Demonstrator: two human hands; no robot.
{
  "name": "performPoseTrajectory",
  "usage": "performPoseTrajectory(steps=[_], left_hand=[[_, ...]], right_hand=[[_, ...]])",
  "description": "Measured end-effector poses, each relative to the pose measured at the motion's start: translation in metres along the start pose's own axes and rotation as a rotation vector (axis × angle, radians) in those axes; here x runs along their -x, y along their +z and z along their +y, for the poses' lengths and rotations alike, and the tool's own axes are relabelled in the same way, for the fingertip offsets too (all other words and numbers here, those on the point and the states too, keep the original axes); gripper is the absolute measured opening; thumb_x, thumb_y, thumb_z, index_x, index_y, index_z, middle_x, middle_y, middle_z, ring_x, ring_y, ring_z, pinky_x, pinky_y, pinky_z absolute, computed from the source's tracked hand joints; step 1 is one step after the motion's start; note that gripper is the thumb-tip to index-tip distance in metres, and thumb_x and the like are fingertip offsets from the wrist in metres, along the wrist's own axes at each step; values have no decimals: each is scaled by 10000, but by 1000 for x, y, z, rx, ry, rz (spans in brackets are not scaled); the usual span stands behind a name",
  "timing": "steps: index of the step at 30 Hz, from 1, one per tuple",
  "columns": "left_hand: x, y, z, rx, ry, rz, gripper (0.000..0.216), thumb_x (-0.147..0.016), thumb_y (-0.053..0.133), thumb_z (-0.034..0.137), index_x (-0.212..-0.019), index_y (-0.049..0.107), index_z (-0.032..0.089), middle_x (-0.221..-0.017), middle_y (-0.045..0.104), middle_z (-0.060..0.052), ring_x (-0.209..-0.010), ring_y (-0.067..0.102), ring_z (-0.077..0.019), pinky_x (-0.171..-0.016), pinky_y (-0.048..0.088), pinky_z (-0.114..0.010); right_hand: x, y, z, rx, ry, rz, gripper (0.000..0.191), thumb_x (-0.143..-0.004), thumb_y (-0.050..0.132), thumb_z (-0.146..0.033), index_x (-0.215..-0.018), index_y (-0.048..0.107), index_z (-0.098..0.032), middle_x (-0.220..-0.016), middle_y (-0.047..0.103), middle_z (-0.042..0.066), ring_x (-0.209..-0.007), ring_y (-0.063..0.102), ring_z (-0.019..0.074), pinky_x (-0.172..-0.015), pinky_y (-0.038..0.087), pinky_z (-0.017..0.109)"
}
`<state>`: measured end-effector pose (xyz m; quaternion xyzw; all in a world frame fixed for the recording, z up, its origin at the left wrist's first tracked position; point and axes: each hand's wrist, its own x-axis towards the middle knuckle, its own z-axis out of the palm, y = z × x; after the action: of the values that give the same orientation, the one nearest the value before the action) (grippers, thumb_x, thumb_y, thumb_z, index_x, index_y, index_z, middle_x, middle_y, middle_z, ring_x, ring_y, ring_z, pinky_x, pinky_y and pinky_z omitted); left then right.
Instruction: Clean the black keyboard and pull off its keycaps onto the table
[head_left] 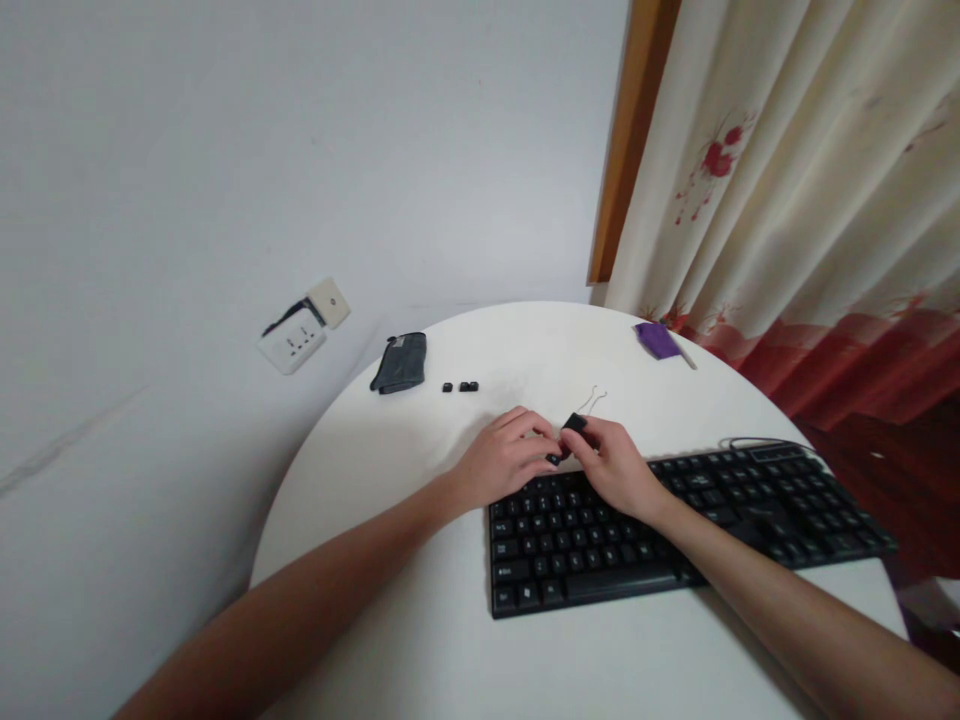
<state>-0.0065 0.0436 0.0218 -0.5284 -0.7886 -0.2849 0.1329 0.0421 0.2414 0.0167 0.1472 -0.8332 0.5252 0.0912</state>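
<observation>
A black keyboard [592, 540] lies across the right half of the white round table. Over its top-left edge, my left hand [510, 455] pinches a small black keycap [553, 459] between its fingertips. Right beside it, my right hand [616, 465] grips the black handle of a keycap puller [574, 422]. The puller's two thin wire prongs point up and away from me. Both hands' fingertips nearly meet; whether they touch cannot be made out. Farther back on the table are a single loose keycap [447, 387] and a pair of keycaps [469, 386] set side by side.
A dark grey folded cloth or pouch [401, 362] lies at the table's back left. At the back right sits a purple item [657, 340] with a pale stick beside it. The keyboard's cable [765, 440] loops behind it. Wall sockets [294, 340] and a curtain [787, 200] border the table [540, 330].
</observation>
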Motion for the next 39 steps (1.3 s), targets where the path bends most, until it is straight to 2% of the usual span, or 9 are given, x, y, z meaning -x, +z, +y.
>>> performPoseTrajectory(steps=[4,6,10,15,21,26,32,39], left_hand=[[-1,0,0,61,53,33,155,-904,626,327,-975,716,223,-982,658,-73,-951,560,-199,-875,467,-365],[-1,-1,-2,91,38,98,161,-886,652,346,-966,721,224,-959,661,-70,-931,567,-197,-861,469,-365],[-3,-5,-11,39,-86,246,156,-827,721,356,-928,735,238,-963,649,-58,-950,561,-204,-877,462,-378],[0,-10,-36,-179,-301,322,140,-770,780,324,-897,759,268,-1093,605,-57,-1069,502,-238,-964,411,-423],[7,-17,-70,-382,-512,256,113,-749,792,339,-851,776,293,-1250,549,-51,-1155,436,-293,-979,343,-489],[10,-21,-89,-446,-592,211,119,-749,786,371,-846,787,301,-1326,518,-48,-1201,403,-331,-956,334,-515],[12,-20,-97,-485,-643,172,118,-764,771,374,-876,787,340,-1349,510,-6,-1208,398,-320,-955,342,-481],[12,-17,-99,-511,-686,182,191,-762,771,369,-949,773,331,-1343,508,-24,-1193,409,-323,-938,354,-468]], right_hand=[[0,1,1,-31,35,-6,322,-953,478,-359,-742,627,-167,-698,656,19,-674,601,167,-655,467,273],[0,2,1,-23,63,11,334,-951,480,-367,-734,635,-166,-693,664,24,-667,605,169,-648,467,276],[0,4,4,-28,114,42,341,-950,479,-372,-743,653,-163,-723,695,44,-682,632,172,-656,475,280],[0,4,3,-30,126,37,328,-949,475,-352,-757,663,-164,-738,702,45,-697,638,171,-668,471,281],[0,4,-1,-32,130,12,308,-940,477,-323,-748,659,-165,-742,703,47,-711,646,178,-687,476,293],[0,4,0,-17,121,-3,306,-939,473,-317,-750,661,-166,-746,704,46,-715,647,179,-702,474,296],[1,4,-3,1,127,-9,294,-932,473,-287,-728,654,-173,-733,699,39,-717,639,174,-699,465,282],[1,4,-1,6,120,-14,300,-934,475,-298,-728,658,-180,-740,703,35,-716,643,173,-698,464,284]])
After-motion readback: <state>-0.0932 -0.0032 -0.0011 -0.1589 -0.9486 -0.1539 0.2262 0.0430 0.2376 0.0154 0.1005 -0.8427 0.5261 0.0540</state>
